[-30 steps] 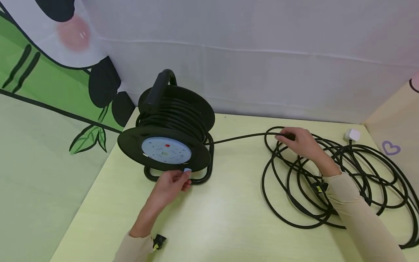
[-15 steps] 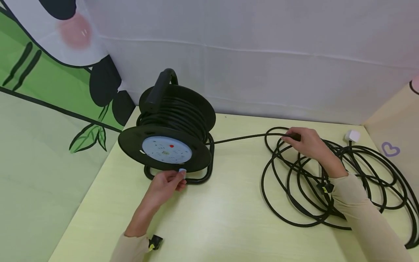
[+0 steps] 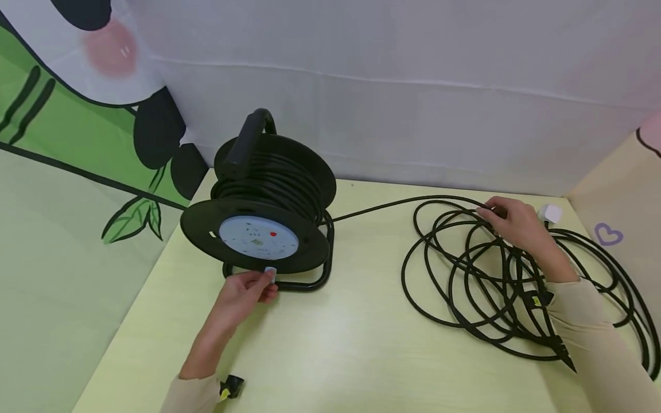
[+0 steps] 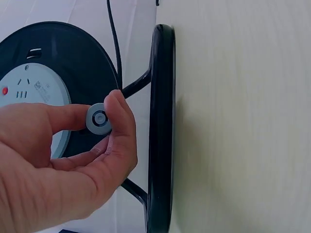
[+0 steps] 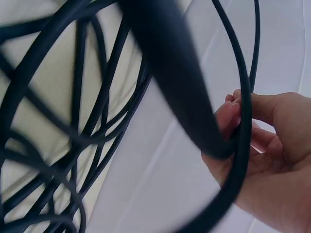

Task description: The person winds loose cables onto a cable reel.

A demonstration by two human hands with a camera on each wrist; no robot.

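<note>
My left hand (image 3: 247,288) pinches the small grey winding knob (image 4: 98,118) on the cable reel (image 3: 258,229), which stands on the tabletop (image 3: 341,344). Farther off, my right hand (image 3: 518,226) grips the black cable (image 3: 392,207) above its loose coils, beside the white plug (image 3: 551,214).

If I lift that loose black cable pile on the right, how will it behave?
The cable pile lies in many overlapping loops, so it will probably flop and snag. One strand runs to the reel, so lifting may tug it. The right hand grips one strand; the white plug would likely trail.
</note>
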